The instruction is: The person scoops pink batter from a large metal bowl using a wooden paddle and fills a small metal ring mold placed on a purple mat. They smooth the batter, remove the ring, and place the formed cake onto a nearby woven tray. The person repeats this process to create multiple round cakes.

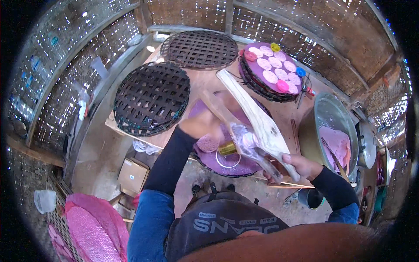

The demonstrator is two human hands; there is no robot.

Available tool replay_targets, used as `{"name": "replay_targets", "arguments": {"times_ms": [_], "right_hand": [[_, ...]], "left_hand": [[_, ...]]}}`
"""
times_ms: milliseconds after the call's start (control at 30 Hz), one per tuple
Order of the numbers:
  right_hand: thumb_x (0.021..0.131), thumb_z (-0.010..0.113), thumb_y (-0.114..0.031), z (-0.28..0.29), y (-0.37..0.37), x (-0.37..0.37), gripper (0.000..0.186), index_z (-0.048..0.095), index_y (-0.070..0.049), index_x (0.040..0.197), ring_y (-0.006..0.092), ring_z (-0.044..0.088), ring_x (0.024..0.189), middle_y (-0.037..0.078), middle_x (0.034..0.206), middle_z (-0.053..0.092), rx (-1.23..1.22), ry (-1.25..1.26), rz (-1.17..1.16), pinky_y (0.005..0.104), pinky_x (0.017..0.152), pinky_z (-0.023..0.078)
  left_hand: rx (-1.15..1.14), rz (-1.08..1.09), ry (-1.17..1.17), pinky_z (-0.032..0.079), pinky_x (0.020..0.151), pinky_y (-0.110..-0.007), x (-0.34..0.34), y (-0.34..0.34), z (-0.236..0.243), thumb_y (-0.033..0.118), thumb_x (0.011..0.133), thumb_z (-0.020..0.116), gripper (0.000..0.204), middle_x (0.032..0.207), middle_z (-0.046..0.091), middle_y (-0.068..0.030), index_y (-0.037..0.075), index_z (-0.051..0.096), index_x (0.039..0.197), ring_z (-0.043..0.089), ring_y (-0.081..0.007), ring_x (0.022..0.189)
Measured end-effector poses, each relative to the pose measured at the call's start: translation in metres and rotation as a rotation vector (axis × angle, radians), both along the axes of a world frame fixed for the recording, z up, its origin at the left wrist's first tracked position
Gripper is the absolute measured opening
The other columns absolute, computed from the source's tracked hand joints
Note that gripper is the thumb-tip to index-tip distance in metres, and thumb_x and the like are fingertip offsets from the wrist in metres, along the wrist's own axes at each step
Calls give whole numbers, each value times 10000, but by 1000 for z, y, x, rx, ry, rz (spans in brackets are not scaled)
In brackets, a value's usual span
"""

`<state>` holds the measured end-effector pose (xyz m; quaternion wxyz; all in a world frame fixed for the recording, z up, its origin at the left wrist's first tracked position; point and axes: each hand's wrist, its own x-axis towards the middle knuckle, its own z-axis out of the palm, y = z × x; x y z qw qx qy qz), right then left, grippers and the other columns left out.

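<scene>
A large wooden lever press [257, 115] slants over a round tray lined with purple sheet [248, 168]. It has two long arms, one pale and one browner, with a pinkish smear near the middle. A brass cylinder [227, 148] sticks out beneath it. My right hand [301, 166] is closed round the press's near end. Beside the browner arm, my left hand [198, 125] is smeared by motion, with its fingers partly hidden. Below that hand, one pink disc of fine strands [207, 143] lies on the purple sheet. A thin white ring [228, 161] shows next to the cylinder.
Two dark woven trays [152, 99] rest at the table's left and back. Back right, a purple-lined tray [257, 72] holds several pink discs and coloured rings. A large metal pot [309, 131] with pink dough [335, 142] stands at right. A cardboard box [132, 176] sits below left.
</scene>
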<state>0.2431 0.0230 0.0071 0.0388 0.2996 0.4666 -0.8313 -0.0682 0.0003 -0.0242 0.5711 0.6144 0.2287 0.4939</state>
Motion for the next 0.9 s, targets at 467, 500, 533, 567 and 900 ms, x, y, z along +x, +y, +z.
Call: {"name": "replay_targets", "arguments": {"times_ms": [467,500,533,567,900], "right_hand": [[828,244,-699,-41,31,-35,791,445,-38,1212,187,595,788,114,973,572,93,-297,184,309,705,488],[832,235,-698,-43,32,-37,782,466,-34,1174,179,591,767,106,938,577,129,-284,220,301,681,480],[836,225,-696,-47,33,-38,776,487,-31,1136,171,586,746,97,903,582,165,-271,256,293,657,473],[840,215,-695,-51,34,-39,773,508,-27,1098,163,582,725,89,868,587,202,-257,293,284,632,466],[881,225,-636,-71,27,-36,711,552,-18,1012,145,552,673,72,791,588,354,-329,221,287,565,434]], "left_hand": [[-190,-14,-1078,401,798,-424,-2,17,-66,360,843,497,234,807,462,-14,127,502,871,470,-264,897],[-195,-11,-1092,404,790,-419,-3,17,-71,350,845,491,221,789,467,-11,130,506,855,474,-261,883],[-189,-19,-1096,407,782,-416,-4,17,-77,347,847,484,214,771,471,-7,135,509,843,476,-257,870],[-182,-27,-1099,409,773,-414,-5,18,-83,345,849,477,209,753,475,-3,139,511,831,477,-253,857],[-218,-45,-1141,406,757,-366,-13,13,-86,304,835,471,229,694,494,-32,98,534,759,478,-233,771]]}}
